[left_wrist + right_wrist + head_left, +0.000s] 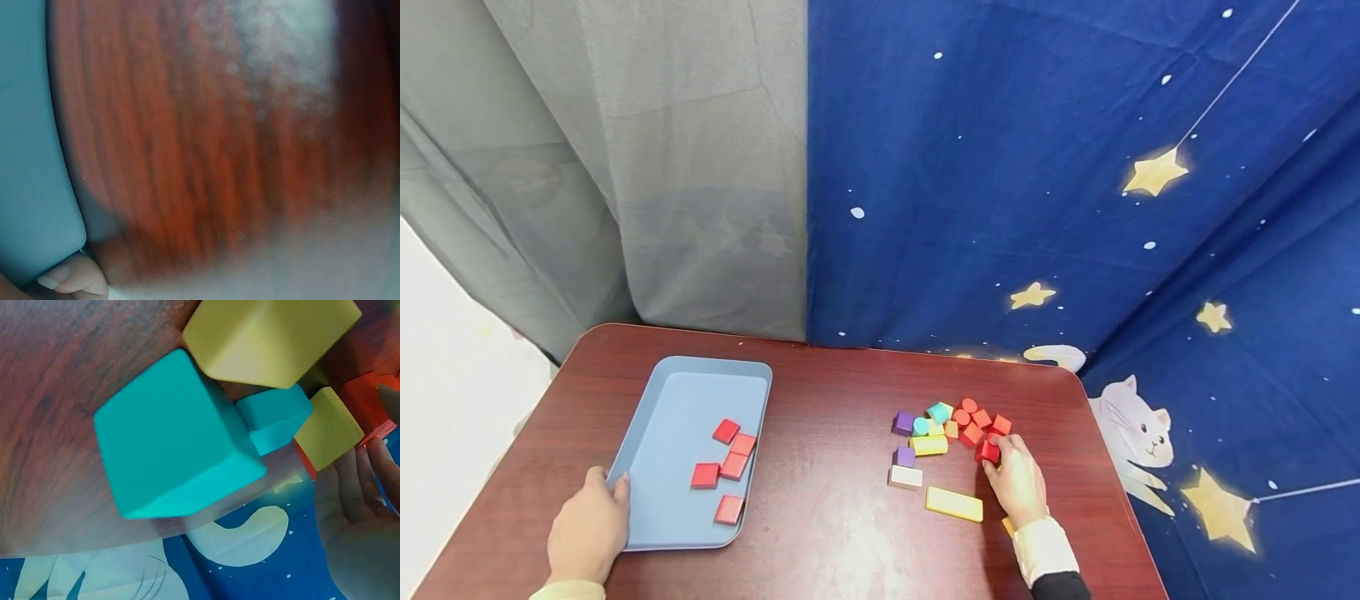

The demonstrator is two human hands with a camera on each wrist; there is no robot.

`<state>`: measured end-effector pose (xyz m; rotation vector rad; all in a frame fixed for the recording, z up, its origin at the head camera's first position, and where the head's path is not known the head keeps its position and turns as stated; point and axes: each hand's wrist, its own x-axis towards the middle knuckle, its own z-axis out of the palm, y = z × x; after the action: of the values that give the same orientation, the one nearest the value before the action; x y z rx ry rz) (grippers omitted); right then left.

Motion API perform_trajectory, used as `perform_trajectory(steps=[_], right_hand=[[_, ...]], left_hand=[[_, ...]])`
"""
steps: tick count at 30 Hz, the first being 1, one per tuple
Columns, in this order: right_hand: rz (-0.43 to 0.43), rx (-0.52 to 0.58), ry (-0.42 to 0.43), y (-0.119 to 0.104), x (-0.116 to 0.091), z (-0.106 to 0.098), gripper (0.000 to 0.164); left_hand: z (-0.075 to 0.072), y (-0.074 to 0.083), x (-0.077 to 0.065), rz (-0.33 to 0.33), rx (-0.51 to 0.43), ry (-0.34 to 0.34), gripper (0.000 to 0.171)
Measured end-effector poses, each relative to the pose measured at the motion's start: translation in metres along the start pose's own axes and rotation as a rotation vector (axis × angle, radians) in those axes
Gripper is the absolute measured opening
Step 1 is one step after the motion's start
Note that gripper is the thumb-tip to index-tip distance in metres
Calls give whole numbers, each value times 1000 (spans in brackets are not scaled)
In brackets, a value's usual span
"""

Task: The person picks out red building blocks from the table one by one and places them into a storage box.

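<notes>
My left hand (589, 525) grips the near left edge of a light blue tray (673, 527); in the left wrist view a fingertip (75, 275) shows against the corner of the tray (31, 156). Several flat red blocks (705, 476) lie in the tray's right half. Over at the right, my right hand (1019, 485) pinches a red block (987, 451) beside a cluster of coloured blocks. In the right wrist view the fingers reach the red block (365, 403), partly cut off at the frame's edge.
Red cylinders (969, 405), purple blocks (903, 422), a turquoise piece (937, 412) and a yellow half-round block (929, 446) lie close together. Nearer are a white block (906, 477) and a long yellow block (954, 504). Curtains (955, 208) hang behind the brown table (827, 467).
</notes>
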<state>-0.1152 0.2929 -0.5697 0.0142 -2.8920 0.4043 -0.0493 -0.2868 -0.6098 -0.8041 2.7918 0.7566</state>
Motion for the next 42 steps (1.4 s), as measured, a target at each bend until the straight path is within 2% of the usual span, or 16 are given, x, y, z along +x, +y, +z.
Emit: perform_trajectory(steps=[7, 11, 17, 24, 31, 36, 42], right_hand=[[-5, -36, -33, -1, 4, 2, 38], [-4, -32, -103, -3, 8, 4, 34], [46, -22, -200, -7, 13, 4, 35], [61, -3, -230, -11, 14, 1, 36], [73, -14, -198, -12, 5, 2, 38], [52, -8, -131, -16, -4, 2, 36], [67, 13, -28, -22, -12, 3, 34]], left_hand=[[0, 1, -1, 1, -3, -10, 59], [-1, 1, -2, 4, -5, -8, 59], [-3, 2, -3, 0, -5, -9, 58], [-4, 3, -3, -7, -5, -7, 58], [-4, 5, -4, 10, -27, -2, 57], [-4, 5, -5, 29, -37, 25, 54], [-7, 6, -7, 29, -33, 27, 54]])
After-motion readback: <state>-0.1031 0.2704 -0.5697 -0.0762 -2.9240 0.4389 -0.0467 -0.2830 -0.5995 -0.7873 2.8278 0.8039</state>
